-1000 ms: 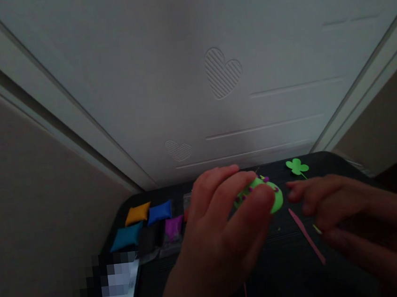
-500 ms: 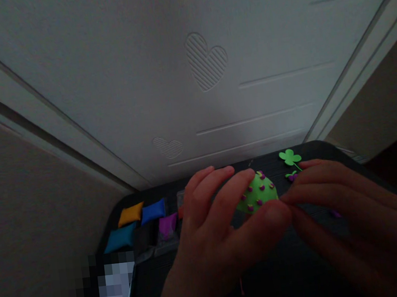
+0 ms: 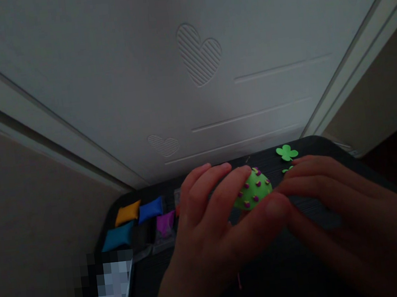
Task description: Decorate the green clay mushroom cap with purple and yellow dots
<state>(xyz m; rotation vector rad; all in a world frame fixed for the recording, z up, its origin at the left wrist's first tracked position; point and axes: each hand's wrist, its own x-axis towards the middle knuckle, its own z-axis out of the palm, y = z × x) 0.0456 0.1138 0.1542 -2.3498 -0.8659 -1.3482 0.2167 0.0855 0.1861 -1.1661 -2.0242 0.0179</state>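
A rounded light-green clay piece [image 3: 259, 190], dotted with small purple and yellow bits, is held above the dark table. My left hand [image 3: 207, 235] is closed around it, fingers over its far left side and thumb along its near side. My right hand [image 3: 350, 213] is in a pinch at the piece's right edge, close by the left thumb. Whatever sits between those right fingertips is hidden. Past the right hand lies a green clover shape [image 3: 287, 153], with a smaller green bit [image 3: 287, 170] partly covered by the fingers.
On the table's left lie packets of clay: yellow [image 3: 128, 213], blue [image 3: 150, 210], teal [image 3: 117, 236], black [image 3: 141, 236] and purple [image 3: 166, 223]. A pixelated pale object [image 3: 112, 292] is at the lower left. A white panel with hearts [image 3: 199, 55] rises behind the table [image 3: 312, 148].
The view has shifted slightly. Both hands keep nearly the same hold at the green clay piece, and the right fingers stay pinched at its edge.
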